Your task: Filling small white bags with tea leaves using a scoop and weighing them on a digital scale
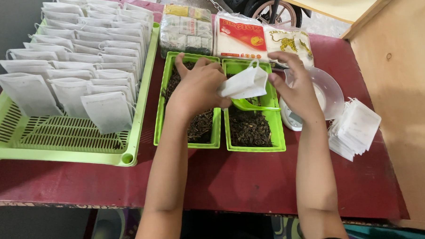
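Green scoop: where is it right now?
Head view, centre-right: the green scoop lies in the right green tray on the loose tea, just below the white filter bag held by both hands.

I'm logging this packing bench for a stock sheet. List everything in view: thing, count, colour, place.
Slotted plastic basket: one, light green, left on the table.
Filled paper filter bags: dozens, white, standing in rows in the basket.
Rectangular plastic trays: two, green, centre, holding dark loose leaves.
Plastic scoop: one, green, in the right tray.
Wrapped packages: three, at the far edge; one clear, one red and white, one with a yellow spotted animal.
Small scale with a clear bowl: one, white, right of the trays.
Empty paper bags stack: one stack, white, far right.
Table: one, dark red.
Wheel: one, beyond the table.
Open paper bag: one, white, held over the trays.
Left hand: grip on the bag.
Right hand: grip on the bag.
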